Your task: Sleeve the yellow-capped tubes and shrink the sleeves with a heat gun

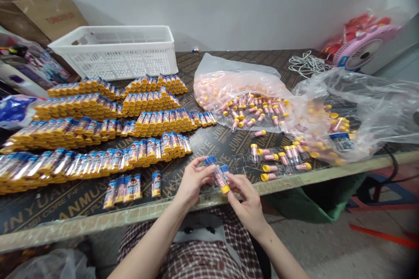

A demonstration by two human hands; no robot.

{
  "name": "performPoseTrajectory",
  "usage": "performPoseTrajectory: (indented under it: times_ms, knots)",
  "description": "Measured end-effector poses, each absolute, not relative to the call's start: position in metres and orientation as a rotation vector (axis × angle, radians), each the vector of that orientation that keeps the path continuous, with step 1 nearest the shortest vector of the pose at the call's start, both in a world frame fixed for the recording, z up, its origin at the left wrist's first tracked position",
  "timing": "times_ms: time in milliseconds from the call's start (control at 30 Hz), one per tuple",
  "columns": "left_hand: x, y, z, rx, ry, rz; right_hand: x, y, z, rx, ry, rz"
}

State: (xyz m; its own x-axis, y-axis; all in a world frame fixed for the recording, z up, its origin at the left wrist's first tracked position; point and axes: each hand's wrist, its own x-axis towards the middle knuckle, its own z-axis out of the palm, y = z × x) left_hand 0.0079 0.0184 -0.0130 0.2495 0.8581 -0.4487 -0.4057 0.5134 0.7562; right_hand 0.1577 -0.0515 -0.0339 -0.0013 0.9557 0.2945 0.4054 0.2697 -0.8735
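Near the table's front edge, my left hand (195, 182) is closed on the blue-capped end of a small clear tube (217, 175) with a yellow base and pinkish contents. My right hand (245, 200) touches the tube's lower side, its thumb and fingers closed round a small blue piece (224, 169) that looks like a label or sticker, partly hidden by the fingers. To the right lie loose yellow-ended tubes (288, 157). On the left, a short row of blue-topped labelled tubes (124, 189) lies beside a single labelled tube (156, 184).
Stacked rows of labelled tubes (108, 161) fill the left of the table. Behind them stands a white plastic basket (131, 59). Clear plastic bags (242, 69) with many tubes lie at right. A pink fan (363, 50) and a white cable (307, 64) sit at the back right.
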Motion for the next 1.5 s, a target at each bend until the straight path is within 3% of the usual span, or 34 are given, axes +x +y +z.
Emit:
performPoseTrajectory:
  times_ms: [133,333,1000,1133,1267,1400,1500]
  knots:
    - [0.007,0.011,-0.007,0.678,0.907,0.739,0.16,-0.044,-0.033,-1.277,-1.621,0.6]
    - [0.009,0.003,-0.004,0.714,0.893,0.645,0.16,-0.039,-0.031,-1.042,-1.663,0.865]
    - [0.002,0.002,-0.009,0.795,1.051,0.705,0.156,-0.038,-0.031,-1.03,-1.664,0.896]
    - [-0.033,0.008,-0.017,1.339,1.569,0.734,0.181,-0.019,-0.026,-1.256,-1.718,0.618]
    - [-0.074,0.011,-0.019,1.98,2.032,0.281,0.226,0.013,-0.034,-1.634,-1.723,0.148]
    - [-0.091,0.011,-0.016,2.173,2.196,-0.091,0.263,0.042,-0.048,-1.972,-1.843,-0.149]
    - [-0.078,0.013,-0.012,2.166,2.17,0.022,0.274,0.055,-0.055,-2.082,-1.928,-0.242]
